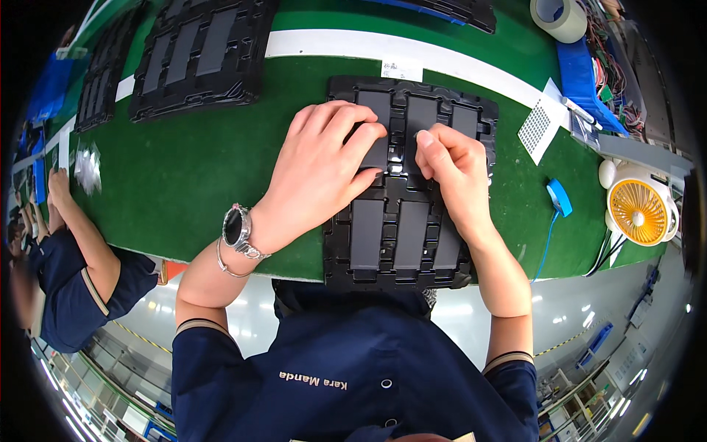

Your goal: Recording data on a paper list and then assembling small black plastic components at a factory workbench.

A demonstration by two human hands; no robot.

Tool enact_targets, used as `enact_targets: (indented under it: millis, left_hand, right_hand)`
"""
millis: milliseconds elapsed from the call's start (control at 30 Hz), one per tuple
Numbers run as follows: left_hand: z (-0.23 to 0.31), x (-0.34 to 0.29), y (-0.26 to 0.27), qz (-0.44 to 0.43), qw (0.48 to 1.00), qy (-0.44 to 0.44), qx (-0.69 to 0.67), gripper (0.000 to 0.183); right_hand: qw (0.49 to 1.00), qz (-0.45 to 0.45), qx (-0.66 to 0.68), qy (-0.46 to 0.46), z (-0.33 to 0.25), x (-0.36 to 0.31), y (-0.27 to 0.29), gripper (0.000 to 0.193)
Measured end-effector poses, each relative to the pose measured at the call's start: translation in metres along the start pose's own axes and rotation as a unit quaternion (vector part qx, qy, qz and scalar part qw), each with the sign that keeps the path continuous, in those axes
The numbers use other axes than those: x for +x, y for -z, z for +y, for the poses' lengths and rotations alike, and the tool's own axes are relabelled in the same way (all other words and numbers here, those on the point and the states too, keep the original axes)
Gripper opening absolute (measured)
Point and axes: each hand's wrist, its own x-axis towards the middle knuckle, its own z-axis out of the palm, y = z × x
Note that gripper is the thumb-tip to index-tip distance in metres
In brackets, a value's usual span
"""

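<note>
In front of me a black moulded tray (482,110) lies on the green work surface, with flat dark rectangular pieces in its pockets. My left hand (315,162) rests over the tray's left side, fingers curved and thumb apart, fingertips at the upper-left piece (374,103). Over the upper-middle piece (421,114) is my right hand (460,166), its fingers curled in and thumb pressed to the index finger. Whatever that pinch may hold is too small or hidden to make out. Nearer pockets hold more pieces, such as a lower-middle one (410,234).
Other filled black trays (195,55) stand at the far left. To the right are a white sheet with a dot grid (541,129), a blue strap with a cord (558,197), a small fan (638,214), a tape roll (560,18) and a blue bin (589,81). A co-worker's arm (88,236) is at left.
</note>
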Motion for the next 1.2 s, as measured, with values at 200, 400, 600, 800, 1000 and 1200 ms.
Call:
enact_targets:
  millis: [200,400,600,800,1000,1200]
  left_hand:
    - [-0.009,0.003,0.000,0.059,0.997,-0.039,-0.039,0.043]
    - [-0.009,0.010,0.009,0.071,0.990,0.062,-0.103,0.047]
    - [0.001,0.003,0.007,-0.076,0.755,0.283,-0.586,0.068]
    - [0.004,0.000,0.012,-0.088,0.689,0.271,-0.667,0.058]
    - [0.002,-0.007,0.013,-0.160,0.584,0.280,-0.745,0.034]
    - [0.010,-0.009,0.013,-0.115,0.675,0.253,-0.683,0.028]
  right_hand:
    - [0.999,-0.033,0.023,-0.002,0.002,0.004,0.003,0.037]
    - [0.997,-0.054,0.029,-0.039,-0.005,0.004,0.006,0.038]
    - [0.997,-0.077,0.006,-0.019,-0.015,-0.001,0.010,0.033]
    - [0.997,-0.020,-0.060,0.051,-0.018,-0.012,0.008,0.023]
    - [0.994,-0.028,-0.072,0.083,-0.025,-0.022,0.005,0.017]
    - [0.993,-0.035,-0.087,0.074,-0.026,-0.026,0.003,0.016]
